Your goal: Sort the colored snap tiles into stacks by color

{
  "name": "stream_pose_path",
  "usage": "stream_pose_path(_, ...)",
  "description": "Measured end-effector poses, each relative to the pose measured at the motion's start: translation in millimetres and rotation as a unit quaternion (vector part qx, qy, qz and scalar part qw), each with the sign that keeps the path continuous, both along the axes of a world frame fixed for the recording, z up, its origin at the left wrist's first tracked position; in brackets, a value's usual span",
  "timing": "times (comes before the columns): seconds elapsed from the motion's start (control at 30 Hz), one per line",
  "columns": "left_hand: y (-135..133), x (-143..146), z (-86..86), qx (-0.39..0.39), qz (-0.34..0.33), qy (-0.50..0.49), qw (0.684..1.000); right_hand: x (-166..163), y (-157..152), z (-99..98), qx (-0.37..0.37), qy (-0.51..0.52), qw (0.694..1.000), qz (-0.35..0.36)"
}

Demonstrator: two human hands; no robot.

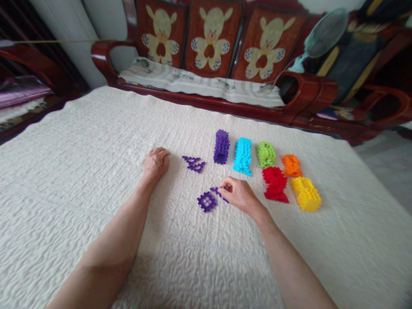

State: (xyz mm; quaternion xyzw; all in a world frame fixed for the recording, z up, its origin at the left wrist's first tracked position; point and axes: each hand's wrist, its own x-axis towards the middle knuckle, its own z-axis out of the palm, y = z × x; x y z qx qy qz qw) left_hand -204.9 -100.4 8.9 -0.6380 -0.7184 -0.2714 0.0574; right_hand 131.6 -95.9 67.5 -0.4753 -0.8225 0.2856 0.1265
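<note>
My right hand point(240, 194) pinches a small purple lattice piece point(217, 191) at its fingertips, just above the white quilted cloth point(96, 171). A flat purple square grid piece point(206, 201) lies beside it to the left. Further back, two purple triangular pieces point(194, 163) lie on the cloth. My left hand point(156, 164) rests on the cloth as a loose fist, left of the triangles, holding nothing that I can see.
Stacks of lattice pieces stand in rows: purple point(221, 146), cyan point(242, 156), green point(265, 154), orange point(292, 165), red point(275, 184), yellow point(305, 194). A dark wooden bench point(206, 101) with patterned cushions runs along the far edge. A fan point(322, 34) stands at the right.
</note>
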Motion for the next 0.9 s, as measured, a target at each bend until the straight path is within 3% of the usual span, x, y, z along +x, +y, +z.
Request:
stream_pose_path(0.07,-0.6,0.9,1.1,-0.001,0.002,-0.003,1.0,1.6,-0.8,5.2,0.076,-0.027,0.997,0.011)
stream_pose_path(0.13,-0.7,1.3,1.8,0.0,0.004,-0.006,1.0,0.5,-6.1,11.2,0.116,-0.023,0.988,0.095)
stream_pose_path(0.23,-0.2,1.2,1.7,0.004,-0.002,-0.005,1.0,-4.8,-19.3,18.6,0.117,-0.028,0.964,0.238)
stream_pose_path(0.33,0.3,0.1,0.3,0.004,-0.005,-0.004,1.0,-10.7,-31.1,21.4,0.112,-0.057,0.953,0.276)
stream_pose_path(0.47,0.6,-1.1,-2.5,0.004,-0.003,-0.004,1.0,-17.0,-37.7,18.6,0.115,-0.055,0.955,0.269)
stream_pose_path(0.63,0.6,0.4,-1.6,0.006,0.001,-0.001,1.0,-26.2,-34.6,9.1,0.131,0.054,0.962,0.234)
stream_pose_path(0.77,0.4,1.3,0.4,0.003,0.0,0.001,1.0,-24.4,-19.2,3.7,0.161,0.13,0.969,0.136)
stream_pose_path(0.9,0.4,0.4,-0.5,0.008,-0.004,0.0,1.0,-11.1,3.8,3.3,0.217,0.102,0.97,0.032)
